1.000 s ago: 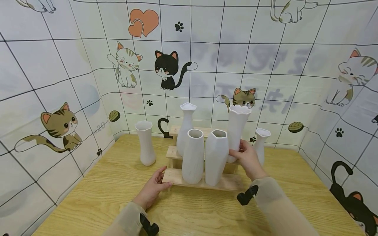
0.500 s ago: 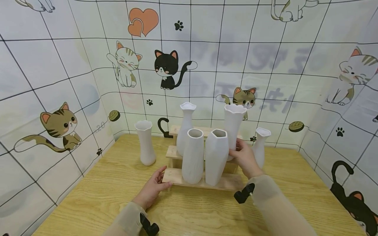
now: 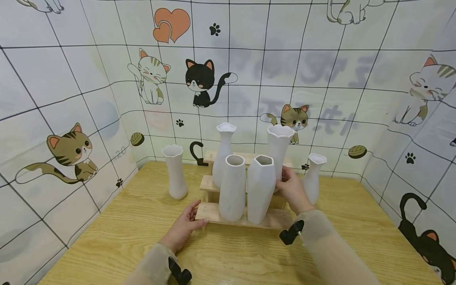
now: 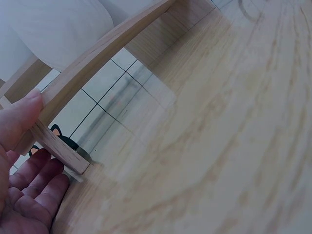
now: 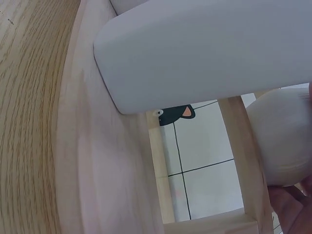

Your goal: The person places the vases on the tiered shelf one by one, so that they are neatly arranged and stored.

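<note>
A three-step wooden stand bears several white vases. My left hand grips the left end of its lowest step, thumb against the board and fingers down by the leg. My right hand holds the tall scalloped-rim vase low on its body, upright over the middle step. In the right wrist view, this vase's rounded base is against the step's edge; whether it bears weight I cannot tell. In front stand a round-mouthed vase and a faceted vase. A flared-neck vase stands behind, left.
On the wooden table, a fluted vase stands left of the stand. A small narrow-necked vase stands on the right, close beside my right hand. A cat-print tiled sheet covers the walls behind and at both sides.
My right hand has moved the scalloped-rim vase to the left and brought it from a tilt to nearly upright. The left hand stays at the stand's end.
</note>
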Tool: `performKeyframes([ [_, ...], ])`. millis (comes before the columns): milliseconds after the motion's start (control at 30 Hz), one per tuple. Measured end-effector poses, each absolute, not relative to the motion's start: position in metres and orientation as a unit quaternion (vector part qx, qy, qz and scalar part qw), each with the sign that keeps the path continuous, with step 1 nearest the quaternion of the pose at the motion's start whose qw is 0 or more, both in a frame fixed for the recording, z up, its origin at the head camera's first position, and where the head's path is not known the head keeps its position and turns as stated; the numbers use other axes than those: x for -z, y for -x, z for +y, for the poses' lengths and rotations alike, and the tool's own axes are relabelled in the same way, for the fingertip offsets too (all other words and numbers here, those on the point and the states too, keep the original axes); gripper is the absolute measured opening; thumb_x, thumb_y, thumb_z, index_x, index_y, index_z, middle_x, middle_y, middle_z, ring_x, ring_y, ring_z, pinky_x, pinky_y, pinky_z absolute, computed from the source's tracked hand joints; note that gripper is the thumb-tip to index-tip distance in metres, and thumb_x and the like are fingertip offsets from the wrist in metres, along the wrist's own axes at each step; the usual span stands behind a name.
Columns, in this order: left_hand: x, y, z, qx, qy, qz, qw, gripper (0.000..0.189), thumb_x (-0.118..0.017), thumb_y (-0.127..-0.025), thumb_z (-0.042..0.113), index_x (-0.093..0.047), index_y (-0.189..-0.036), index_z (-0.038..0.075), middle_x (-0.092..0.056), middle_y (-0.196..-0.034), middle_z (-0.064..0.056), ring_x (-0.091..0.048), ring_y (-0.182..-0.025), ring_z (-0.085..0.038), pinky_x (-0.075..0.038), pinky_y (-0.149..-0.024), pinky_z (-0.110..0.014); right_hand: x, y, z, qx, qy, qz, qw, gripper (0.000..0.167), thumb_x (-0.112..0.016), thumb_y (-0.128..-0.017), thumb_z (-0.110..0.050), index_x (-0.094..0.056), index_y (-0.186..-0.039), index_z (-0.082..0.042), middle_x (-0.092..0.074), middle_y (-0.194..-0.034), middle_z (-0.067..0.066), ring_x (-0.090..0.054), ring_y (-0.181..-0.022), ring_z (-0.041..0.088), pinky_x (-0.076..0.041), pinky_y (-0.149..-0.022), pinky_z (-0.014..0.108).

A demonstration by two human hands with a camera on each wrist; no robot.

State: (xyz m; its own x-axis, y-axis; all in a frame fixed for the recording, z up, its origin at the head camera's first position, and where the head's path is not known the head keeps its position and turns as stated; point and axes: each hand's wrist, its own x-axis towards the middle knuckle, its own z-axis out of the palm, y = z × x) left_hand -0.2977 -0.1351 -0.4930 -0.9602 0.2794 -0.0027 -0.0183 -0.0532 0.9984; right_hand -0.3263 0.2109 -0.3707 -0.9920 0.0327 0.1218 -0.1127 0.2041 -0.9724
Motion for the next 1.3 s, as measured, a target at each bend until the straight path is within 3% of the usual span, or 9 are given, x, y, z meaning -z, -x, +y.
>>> performKeyframes([
  [400,0.49,0.297,-0.135,-0.72,-0.093,0.679,0.106,0.082,-0.071,-0.088,0.013,-0.019,-0.152,0.013,-0.04,-0.144,-0.016,-0.045,-0.124,-0.025,-0.041,-0.098,-0.034,0.37,0.331,0.207,-0.616,-0.017,-0.785,0.062,0.067,-0.061,-0.089,-0.004,-0.031,-0.149,-0.005,-0.043,-0.14,0.019,-0.043,-0.124,0.034,-0.04,-0.1,0.049],
  [900,0.491,0.297,-0.135,-0.718,-0.097,0.681,0.102,0.082,-0.071,-0.088,0.012,-0.019,-0.152,0.013,-0.041,-0.142,-0.017,-0.046,-0.122,-0.024,-0.042,-0.095,-0.031,0.373,0.327,0.206,-0.619,-0.056,-0.779,0.081,0.065,-0.061,-0.088,-0.004,-0.033,-0.146,-0.001,-0.044,-0.138,0.022,-0.044,-0.121,0.033,-0.042,-0.096,0.042],
  [1033,0.491,0.296,-0.135,-0.721,-0.098,0.678,0.101,0.082,-0.071,-0.088,0.011,-0.019,-0.152,0.012,-0.041,-0.143,-0.017,-0.047,-0.122,-0.024,-0.043,-0.094,-0.03,0.377,0.323,0.214,-0.626,-0.085,-0.772,0.071,0.062,-0.061,-0.093,-0.015,-0.032,-0.146,-0.001,-0.041,-0.142,0.022,-0.042,-0.127,0.033,-0.043,-0.098,0.042],
  [1133,0.491,0.296,-0.135,-0.722,-0.098,0.677,0.103,0.082,-0.071,-0.088,0.011,-0.02,-0.152,0.013,-0.041,-0.143,-0.017,-0.047,-0.122,-0.024,-0.043,-0.094,-0.03,0.378,0.317,0.223,-0.627,-0.073,-0.773,0.062,0.063,-0.059,-0.096,-0.032,-0.034,-0.146,-0.003,-0.041,-0.144,0.018,-0.041,-0.129,0.031,-0.044,-0.098,0.038],
  [1300,0.492,0.297,-0.135,-0.72,-0.098,0.679,0.103,0.082,-0.071,-0.088,0.013,-0.02,-0.152,0.013,-0.041,-0.143,-0.017,-0.047,-0.122,-0.024,-0.043,-0.094,-0.031,0.383,0.303,0.24,-0.61,0.004,-0.785,0.109,0.065,-0.057,-0.094,-0.049,-0.046,-0.139,-0.004,-0.051,-0.132,0.012,-0.051,-0.115,0.021,-0.046,-0.092,0.025],
])
